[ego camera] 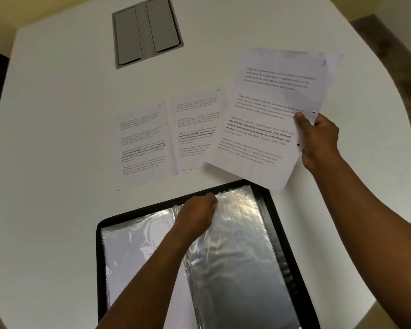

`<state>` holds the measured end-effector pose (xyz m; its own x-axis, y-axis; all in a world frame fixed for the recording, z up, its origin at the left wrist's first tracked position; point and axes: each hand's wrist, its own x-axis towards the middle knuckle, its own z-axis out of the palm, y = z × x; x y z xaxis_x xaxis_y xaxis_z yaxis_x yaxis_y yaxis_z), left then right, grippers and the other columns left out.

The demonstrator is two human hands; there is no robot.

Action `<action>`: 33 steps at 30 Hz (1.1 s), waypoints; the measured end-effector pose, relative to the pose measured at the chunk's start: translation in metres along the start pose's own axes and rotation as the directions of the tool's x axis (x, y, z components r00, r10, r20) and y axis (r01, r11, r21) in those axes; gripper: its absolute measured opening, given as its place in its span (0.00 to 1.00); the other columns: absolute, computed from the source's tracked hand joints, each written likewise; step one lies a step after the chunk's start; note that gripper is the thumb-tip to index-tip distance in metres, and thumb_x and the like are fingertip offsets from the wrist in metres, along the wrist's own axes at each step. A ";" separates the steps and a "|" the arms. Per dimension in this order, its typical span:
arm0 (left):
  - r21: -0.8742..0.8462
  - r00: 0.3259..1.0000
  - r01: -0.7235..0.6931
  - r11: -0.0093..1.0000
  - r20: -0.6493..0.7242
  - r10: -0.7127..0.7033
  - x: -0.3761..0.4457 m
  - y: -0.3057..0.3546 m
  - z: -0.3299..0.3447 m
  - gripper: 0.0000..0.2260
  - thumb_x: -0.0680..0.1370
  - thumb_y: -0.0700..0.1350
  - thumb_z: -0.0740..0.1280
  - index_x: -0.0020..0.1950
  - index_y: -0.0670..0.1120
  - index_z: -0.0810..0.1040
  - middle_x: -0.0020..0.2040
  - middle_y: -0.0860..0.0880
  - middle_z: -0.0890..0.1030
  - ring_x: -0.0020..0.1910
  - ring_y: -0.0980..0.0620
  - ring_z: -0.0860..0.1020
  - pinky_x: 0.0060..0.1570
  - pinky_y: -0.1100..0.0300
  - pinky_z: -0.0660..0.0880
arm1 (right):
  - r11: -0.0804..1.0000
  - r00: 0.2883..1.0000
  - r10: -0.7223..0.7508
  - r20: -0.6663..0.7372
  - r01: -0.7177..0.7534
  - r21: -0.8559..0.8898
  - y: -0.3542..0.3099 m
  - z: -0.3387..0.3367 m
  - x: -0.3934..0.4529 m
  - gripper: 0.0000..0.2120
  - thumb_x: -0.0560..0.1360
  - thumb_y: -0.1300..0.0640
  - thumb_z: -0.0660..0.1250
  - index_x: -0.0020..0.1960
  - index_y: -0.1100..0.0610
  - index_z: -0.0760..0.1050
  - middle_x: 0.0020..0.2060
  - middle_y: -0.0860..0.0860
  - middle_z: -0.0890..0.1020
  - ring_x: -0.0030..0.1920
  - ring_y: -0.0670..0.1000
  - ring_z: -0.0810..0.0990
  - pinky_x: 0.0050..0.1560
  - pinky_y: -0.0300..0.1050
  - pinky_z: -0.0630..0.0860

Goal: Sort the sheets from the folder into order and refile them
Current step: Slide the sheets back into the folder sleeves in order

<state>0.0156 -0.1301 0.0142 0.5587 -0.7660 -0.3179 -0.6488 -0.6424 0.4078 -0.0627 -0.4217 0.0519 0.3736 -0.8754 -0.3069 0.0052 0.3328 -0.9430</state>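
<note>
The right hand (318, 136) pinches a printed sheet (266, 119) by its punched edge, thumb on top, and holds it lifted and tilted above the table; a handwritten 8 shows in its far corner. It overlaps the near edge of a second sheet (197, 129), marked 10, which lies flat, and just left of that lies a third sheet (144, 146), whose corner number looks like a 9, though it is small. The left hand (199, 210) rests on the open folder (100, 257) nearest the person, fingers curled at the top edge of a clear sleeve (233, 238); I think it pinches the sleeve's mouth, but the fingertips are hidden. To my eye the step is the sorting out: pages being laid on the table in number order, or this one being refiled. I cannot say which. If the 8 is to join the row, it wants a place left of the 9, set down square. If it goes in the sleeve, the left hand must hold the mouth open while the sheet slides in. The table (57, 115) is white and rounded, with a grey hatch (147, 32) set into its far side. Beyond are a pale wall and dark floor.
</note>
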 end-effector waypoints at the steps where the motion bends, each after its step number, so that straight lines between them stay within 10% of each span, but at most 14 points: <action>1: -0.058 1.000 0.025 0.998 0.004 -0.025 0.000 0.001 -0.001 0.04 0.80 0.46 0.63 0.46 0.48 0.75 0.39 0.51 0.79 0.37 0.54 0.76 0.38 0.58 0.73 | 1.000 1.000 0.000 0.005 0.000 0.009 0.000 0.003 -0.001 0.04 0.75 0.58 0.72 0.48 0.49 0.81 0.51 0.49 0.85 0.52 0.51 0.84 0.56 0.52 0.81; 5: -0.176 0.995 0.093 0.980 0.044 -0.087 0.002 0.002 -0.004 0.09 0.75 0.47 0.71 0.36 0.53 0.75 0.36 0.56 0.77 0.35 0.59 0.74 0.36 0.66 0.66 | 1.000 1.000 0.005 0.003 -0.005 0.019 0.002 0.013 -0.003 0.04 0.75 0.58 0.72 0.47 0.50 0.82 0.50 0.49 0.85 0.53 0.53 0.84 0.57 0.54 0.80; 12: -0.094 0.991 0.031 0.995 0.129 -0.018 -0.001 -0.001 -0.001 0.11 0.81 0.48 0.62 0.54 0.50 0.84 0.51 0.54 0.84 0.50 0.55 0.80 0.54 0.59 0.75 | 0.998 1.000 -0.005 -0.002 0.005 0.060 0.008 0.033 -0.005 0.04 0.75 0.59 0.71 0.48 0.50 0.81 0.49 0.49 0.85 0.51 0.52 0.84 0.56 0.51 0.80; 16: -0.160 0.994 0.000 0.987 0.109 0.018 -0.005 -0.001 0.002 0.11 0.80 0.43 0.61 0.44 0.52 0.80 0.43 0.53 0.82 0.47 0.51 0.80 0.44 0.59 0.72 | 0.994 0.998 0.048 0.050 -0.052 0.094 0.022 0.055 -0.011 0.05 0.75 0.59 0.72 0.49 0.51 0.81 0.50 0.50 0.85 0.52 0.51 0.84 0.58 0.52 0.80; 22: -0.075 0.975 -0.042 0.996 0.214 0.057 -0.011 0.003 -0.002 0.24 0.82 0.41 0.57 0.77 0.50 0.60 0.61 0.51 0.80 0.58 0.50 0.77 0.55 0.63 0.69 | 0.956 0.980 0.184 0.076 -0.196 0.217 0.044 0.087 -0.022 0.05 0.75 0.61 0.71 0.49 0.53 0.81 0.51 0.54 0.85 0.54 0.55 0.83 0.59 0.57 0.79; 28: -0.130 0.999 -0.037 0.991 0.025 0.040 -0.008 0.008 0.000 0.11 0.82 0.48 0.59 0.47 0.49 0.79 0.43 0.52 0.81 0.42 0.54 0.77 0.45 0.57 0.73 | 0.940 0.957 0.252 0.142 -0.277 0.199 0.057 0.101 -0.032 0.05 0.76 0.62 0.70 0.50 0.53 0.80 0.50 0.52 0.85 0.51 0.52 0.84 0.54 0.51 0.81; 33: -0.074 0.997 0.031 0.997 -0.073 -0.037 -0.007 0.005 -0.001 0.11 0.77 0.56 0.66 0.55 0.52 0.76 0.44 0.56 0.79 0.44 0.58 0.76 0.42 0.61 0.72 | 0.962 0.939 0.265 0.220 -0.273 0.008 0.064 0.093 -0.028 0.04 0.77 0.60 0.70 0.51 0.54 0.79 0.47 0.51 0.85 0.47 0.51 0.85 0.47 0.48 0.82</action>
<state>0.0085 -0.1279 0.0196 0.6186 -0.7381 -0.2693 -0.5908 -0.6629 0.4600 0.0131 -0.3431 0.0125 0.5559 -0.6566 -0.5098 -0.0896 0.5623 -0.8220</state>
